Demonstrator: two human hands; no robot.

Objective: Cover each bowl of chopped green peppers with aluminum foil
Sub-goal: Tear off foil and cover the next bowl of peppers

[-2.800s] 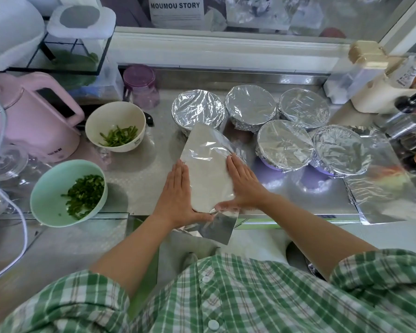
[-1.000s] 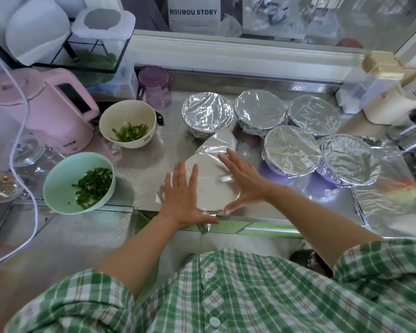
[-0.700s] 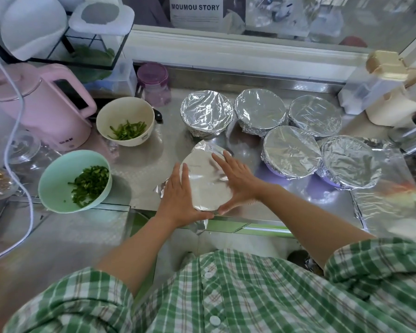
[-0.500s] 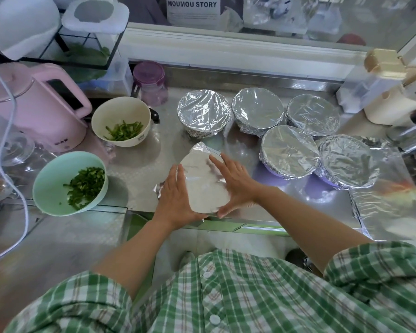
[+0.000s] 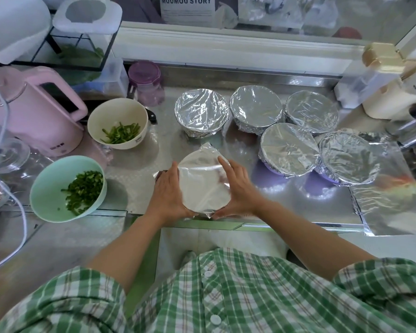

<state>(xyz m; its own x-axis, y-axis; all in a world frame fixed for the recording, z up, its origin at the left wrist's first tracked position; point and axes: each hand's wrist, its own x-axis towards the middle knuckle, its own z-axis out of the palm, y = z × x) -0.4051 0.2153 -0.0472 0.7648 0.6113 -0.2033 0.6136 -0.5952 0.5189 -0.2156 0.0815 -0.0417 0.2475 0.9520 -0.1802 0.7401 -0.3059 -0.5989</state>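
Observation:
A bowl under a foil sheet (image 5: 202, 179) stands at the counter's near edge. My left hand (image 5: 168, 191) cups its left side and my right hand (image 5: 235, 188) cups its right side, both pressing the foil down round the rim. One foil corner still sticks up at the back. Several foil-covered bowls (image 5: 287, 149) stand behind and to the right. A cream bowl (image 5: 118, 123) and a mint bowl (image 5: 67, 188), both holding chopped green peppers, sit uncovered to the left.
A pink kettle (image 5: 39, 109) and a purple-lidded jar (image 5: 145, 82) stand at the back left. Spare foil sheet (image 5: 394, 203) lies at the right. A glass dish (image 5: 0, 162) and white cable (image 5: 10, 145) are at far left.
The loose foil sheet was laid over the bowl and flattened. Both hands slid from the top down to the bowl's sides, wrapping the edges.

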